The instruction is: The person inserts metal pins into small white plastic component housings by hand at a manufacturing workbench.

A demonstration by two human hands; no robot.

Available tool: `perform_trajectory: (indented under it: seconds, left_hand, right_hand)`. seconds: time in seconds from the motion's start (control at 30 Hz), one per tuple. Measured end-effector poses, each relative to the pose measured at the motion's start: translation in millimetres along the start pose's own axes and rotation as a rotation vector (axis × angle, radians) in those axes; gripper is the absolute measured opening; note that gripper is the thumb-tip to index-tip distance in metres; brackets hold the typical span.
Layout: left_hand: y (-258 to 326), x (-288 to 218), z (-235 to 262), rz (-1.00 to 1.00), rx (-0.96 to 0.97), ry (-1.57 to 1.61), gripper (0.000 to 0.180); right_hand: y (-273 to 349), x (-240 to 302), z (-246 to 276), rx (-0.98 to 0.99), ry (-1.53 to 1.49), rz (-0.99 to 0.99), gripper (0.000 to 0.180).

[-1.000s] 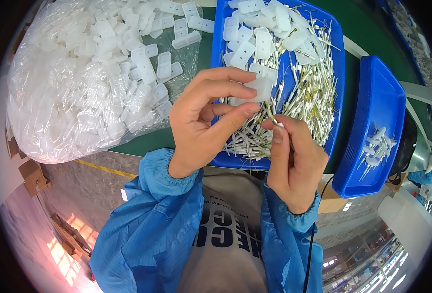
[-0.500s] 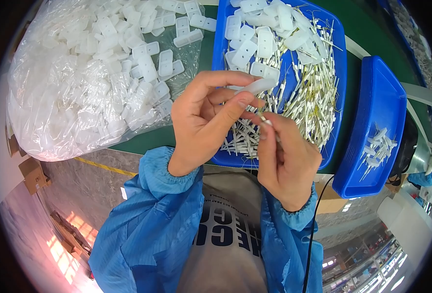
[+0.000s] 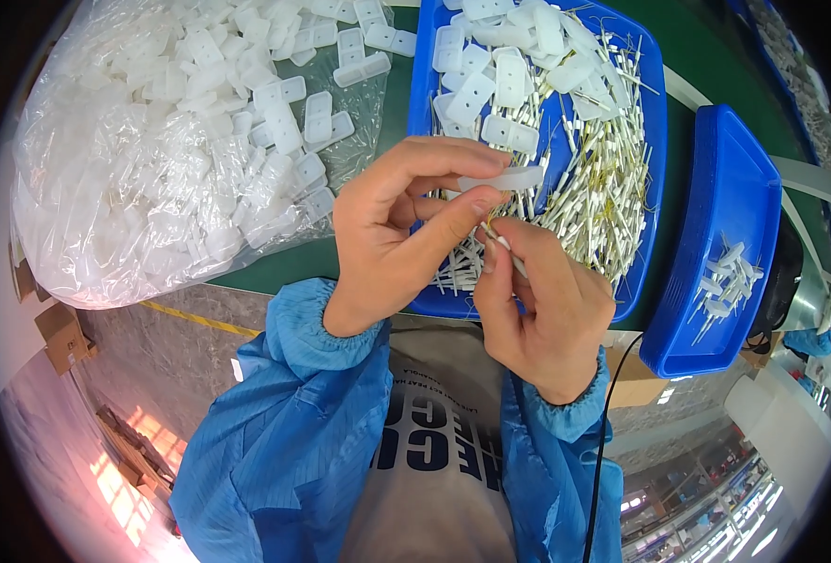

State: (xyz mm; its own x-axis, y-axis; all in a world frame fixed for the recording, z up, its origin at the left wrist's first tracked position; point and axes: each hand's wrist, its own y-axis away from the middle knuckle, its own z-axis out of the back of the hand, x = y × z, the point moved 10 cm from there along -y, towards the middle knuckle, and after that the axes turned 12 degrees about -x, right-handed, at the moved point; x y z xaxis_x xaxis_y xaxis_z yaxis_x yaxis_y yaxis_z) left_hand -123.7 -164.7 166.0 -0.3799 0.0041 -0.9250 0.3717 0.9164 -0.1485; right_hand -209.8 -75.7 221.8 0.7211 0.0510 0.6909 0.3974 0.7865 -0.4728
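My left hand (image 3: 401, 230) pinches a small white plastic housing (image 3: 504, 178) between thumb and fingers, above the near edge of a blue tray (image 3: 422, 103). Right beside it, my right hand (image 3: 537, 300) pinches a thin white pin with metal leads (image 3: 502, 242), its tip touching my left thumb just under the housing. The tray holds several white housings (image 3: 490, 75) at the far end and a heap of white pins with yellowish leads (image 3: 594, 197) on its right side.
A large clear plastic bag (image 3: 181, 150) full of white housings lies on the green table to the left. A second blue tray (image 3: 725, 244) with a few assembled white parts (image 3: 725, 281) sits at the right. Cardboard boxes (image 3: 59, 333) stand on the floor below.
Both hands have shifted slightly left over the tray's near edge. The right hand's pin has come up under the housing held by the left hand.
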Motion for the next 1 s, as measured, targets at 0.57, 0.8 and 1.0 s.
perform_trajectory:
  seconds: [0.57,0.8,1.0]
  left_hand:
    - [2.4,1.0,9.6,0.008,-0.090,-0.110,0.015]
    - [11.6,-38.7,-24.5,-0.573,0.112,-0.486,0.020]
    - [12.2,-33.2,-19.7,-0.477,0.085,-0.483,0.021]
  right_hand:
    - [-49.1,-75.0,16.7,0.171,0.132,-0.228,0.015]
    - [-46.3,-83.1,3.5,0.027,0.612,-0.007,0.010]
    - [-49.2,-71.1,20.9,-0.080,0.133,-0.030,0.017]
